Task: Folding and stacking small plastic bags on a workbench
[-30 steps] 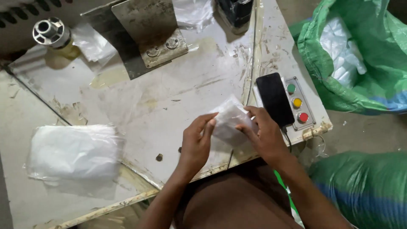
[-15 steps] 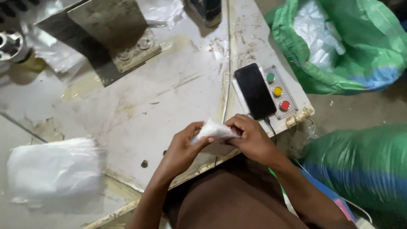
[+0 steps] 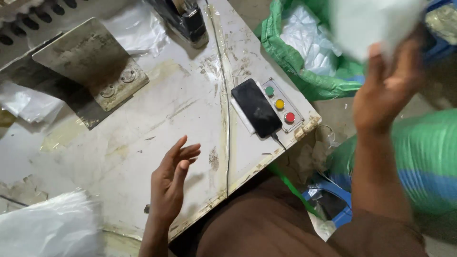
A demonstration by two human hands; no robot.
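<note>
My right hand (image 3: 388, 88) is raised off to the right of the table, gripping a blurred white plastic packet (image 3: 373, 24) above the open green sack (image 3: 304, 52). My left hand (image 3: 173, 178) hovers open over the worn white table (image 3: 143, 128), fingers spread, holding nothing. A stack of clear plastic bags (image 3: 47, 228) lies at the table's near left corner, a hand's width from my left forearm.
A black phone (image 3: 256, 108) lies beside a control box with green, yellow and red buttons (image 3: 280, 103) at the table's right edge. A metal plate (image 3: 90, 59) and a black machine part (image 3: 185, 19) sit at the back. A second green-and-blue sack (image 3: 419, 162) stands at the right.
Both hands held the white packet together over the table edge. Now my right hand has swung it up and to the right toward the green sack, and my left hand has let go.
</note>
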